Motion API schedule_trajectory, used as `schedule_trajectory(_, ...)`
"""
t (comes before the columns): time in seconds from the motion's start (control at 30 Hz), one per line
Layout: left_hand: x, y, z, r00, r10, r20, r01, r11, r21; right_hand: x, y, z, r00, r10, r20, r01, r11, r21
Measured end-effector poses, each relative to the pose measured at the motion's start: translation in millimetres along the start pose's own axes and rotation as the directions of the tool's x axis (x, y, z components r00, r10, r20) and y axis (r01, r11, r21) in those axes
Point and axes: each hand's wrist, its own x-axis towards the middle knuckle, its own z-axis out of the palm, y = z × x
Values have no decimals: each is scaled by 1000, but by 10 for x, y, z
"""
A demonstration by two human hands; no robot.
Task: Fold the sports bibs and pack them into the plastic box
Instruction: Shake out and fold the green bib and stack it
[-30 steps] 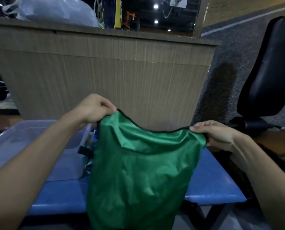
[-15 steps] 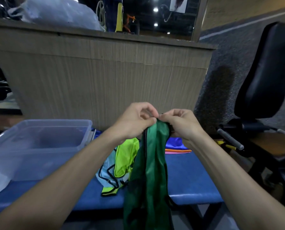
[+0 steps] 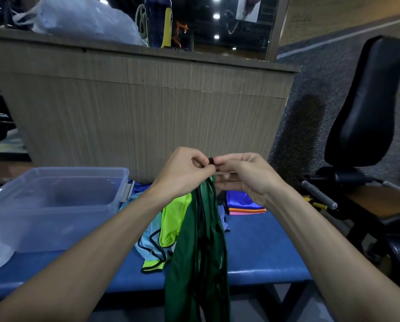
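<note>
Plastic box (image 3: 54,205) at left on the blue bench (image 3: 264,252), lid off, looks empty; loose yellow and pale-blue bibs (image 3: 168,224) just right of it. Left hand (image 3: 182,170) and right hand (image 3: 243,175) meet at centre, fingers curled, both pinching the top edge of the green bib (image 3: 199,252), which hangs doubled lengthwise; folded stack (image 3: 245,205) lies far right. Step: first fold. Next, probably: halve it, set it down.

No readable text or labels
</note>
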Motion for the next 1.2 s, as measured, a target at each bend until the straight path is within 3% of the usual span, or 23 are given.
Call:
schedule_trajectory(0.1,-1,-11,-74,990,-59,128,88,968,-236,10,67,-29,998,-49,50,52,997,-58)
schedule_trajectory(0.17,8,-52,-92,982,-70,174,115,957,-266,41,119,-10,996,-84,37,88,992,-92)
schedule_trajectory(0.5,20,-92,-124,974,-46,222,103,962,-254,146,126,69,964,-267,-7,252,918,-307)
schedule_trajectory(0.63,16,-71,-159,975,-53,217,109,961,-254,174,77,51,965,-259,29,250,890,-382)
schedule_trajectory(0.8,19,-64,-179,979,-43,200,94,962,-255,191,69,-11,977,-176,122,205,934,-292)
schedule_trajectory(1.03,27,-62,-117,981,-52,187,93,972,-215,238,119,32,947,-278,160,320,779,-539)
schedule_trajectory(1.2,40,-66,-102,983,-58,175,92,976,-195,229,33,-26,966,-219,140,260,788,-558)
